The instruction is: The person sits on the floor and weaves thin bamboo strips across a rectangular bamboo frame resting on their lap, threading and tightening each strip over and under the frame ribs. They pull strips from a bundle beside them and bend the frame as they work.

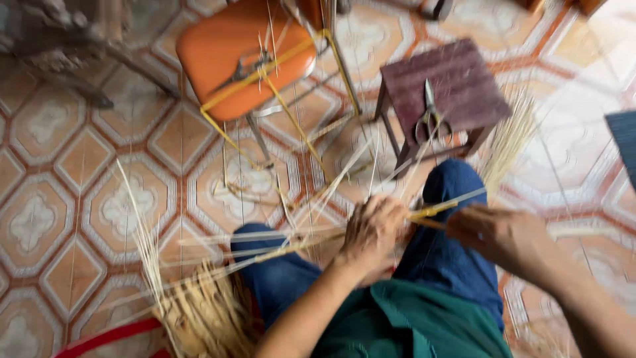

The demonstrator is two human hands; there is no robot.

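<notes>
Green shirt hem (424,325), jeans below — left hand (371,232) and right hand (497,235) both clamped on yellow strip (430,211), weaving barely begun; loose straw bundle (205,311) unused, scissors (432,116) idle on stool (457,76).

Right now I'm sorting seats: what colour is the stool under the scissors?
Dark reddish-brown stool, clearest in the head view.
</notes>
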